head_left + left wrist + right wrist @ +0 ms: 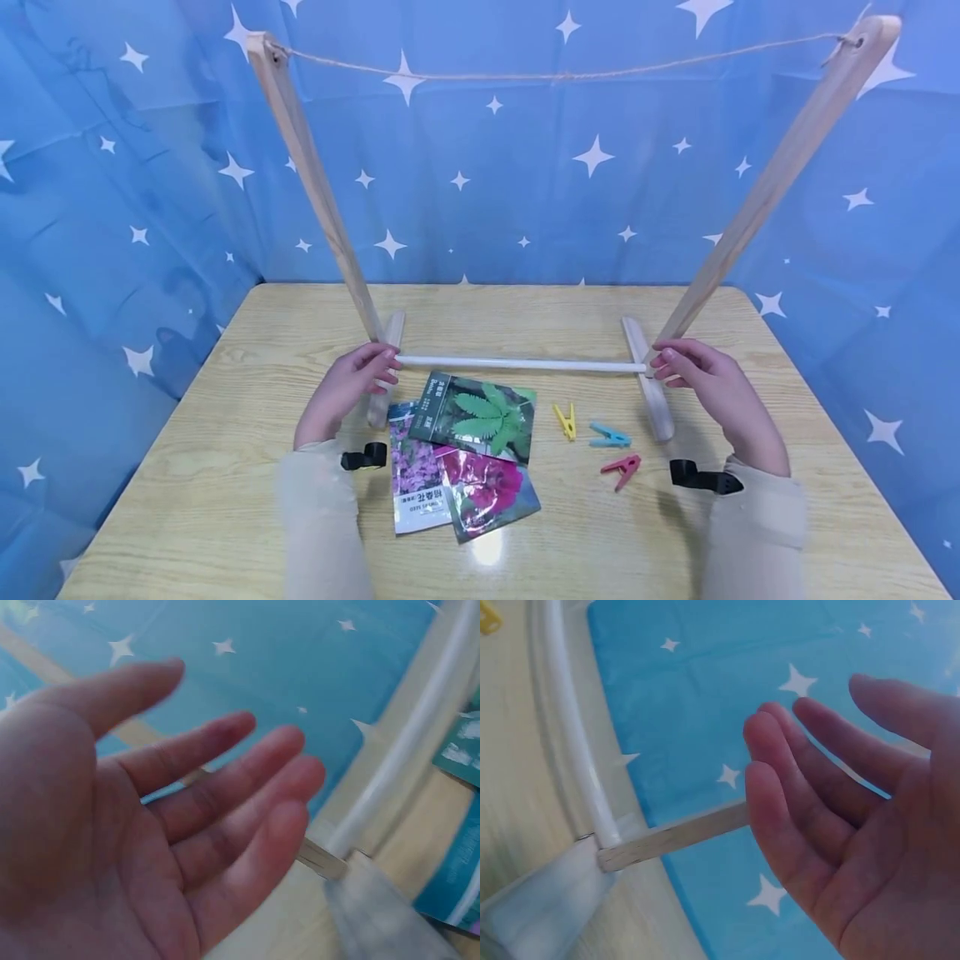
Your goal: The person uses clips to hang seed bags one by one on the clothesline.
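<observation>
A wooden frame stands on the table, with a left post [318, 187], a right post [780, 187] and a white rod [517, 364] joining them low down. Twine [517, 77] sags between the tops of the posts. Beside the foot of the left post is my left hand [347, 390], its fingers loosely bent and the palm bare in the left wrist view. My right hand [720, 392] mirrors it at the right post's base, with relaxed fingers and nothing in the palm. Whether either hand touches its post is hard to tell.
In front of the rod, a green-leaf seed packet [480, 417] overlaps a purple-flower packet [416, 462] and a pink-flower packet [491, 492]. To their right lie a yellow clothespin [568, 423], a blue clothespin [611, 436] and a red clothespin [624, 467]. A starry blue curtain [525, 208] hangs behind.
</observation>
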`<state>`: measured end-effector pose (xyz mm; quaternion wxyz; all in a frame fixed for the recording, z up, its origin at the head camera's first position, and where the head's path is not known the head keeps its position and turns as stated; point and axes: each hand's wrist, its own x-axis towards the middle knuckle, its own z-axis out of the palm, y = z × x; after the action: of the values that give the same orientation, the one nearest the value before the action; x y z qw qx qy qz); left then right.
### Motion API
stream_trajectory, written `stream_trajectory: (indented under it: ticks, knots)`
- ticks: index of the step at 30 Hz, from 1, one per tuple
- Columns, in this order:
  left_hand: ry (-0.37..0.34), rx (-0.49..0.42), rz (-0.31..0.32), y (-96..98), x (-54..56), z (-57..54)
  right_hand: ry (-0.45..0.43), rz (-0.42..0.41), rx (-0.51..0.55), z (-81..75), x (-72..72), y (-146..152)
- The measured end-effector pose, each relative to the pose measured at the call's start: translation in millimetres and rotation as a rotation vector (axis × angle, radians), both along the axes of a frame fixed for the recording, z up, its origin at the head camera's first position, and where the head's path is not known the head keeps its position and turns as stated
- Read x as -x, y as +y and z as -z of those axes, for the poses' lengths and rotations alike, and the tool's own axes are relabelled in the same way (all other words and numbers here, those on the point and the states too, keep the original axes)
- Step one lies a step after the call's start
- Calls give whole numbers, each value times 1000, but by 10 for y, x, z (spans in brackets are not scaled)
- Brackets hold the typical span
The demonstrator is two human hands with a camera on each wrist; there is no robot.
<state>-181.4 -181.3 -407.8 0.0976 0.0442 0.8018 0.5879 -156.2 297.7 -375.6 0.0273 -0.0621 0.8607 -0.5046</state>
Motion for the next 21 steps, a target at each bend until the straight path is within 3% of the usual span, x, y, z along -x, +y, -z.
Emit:
stream_trajectory:
  ticks: [8, 14, 17, 21]
  knots:
    - [-99, -74, 36, 161, -36, -71, -37, -65, -23, 191, 98, -66]
    - [-154, -53, -9, 218, 38, 159, -75, -116, -15, 325, 150, -183]
    - [-129, -18, -15, 230, 80, 280, -79, -145, -6, 362, 155, -265]
    - [-101, 41, -32, 228, 103, 331, -81, -210, 1, 381, 154, -403]
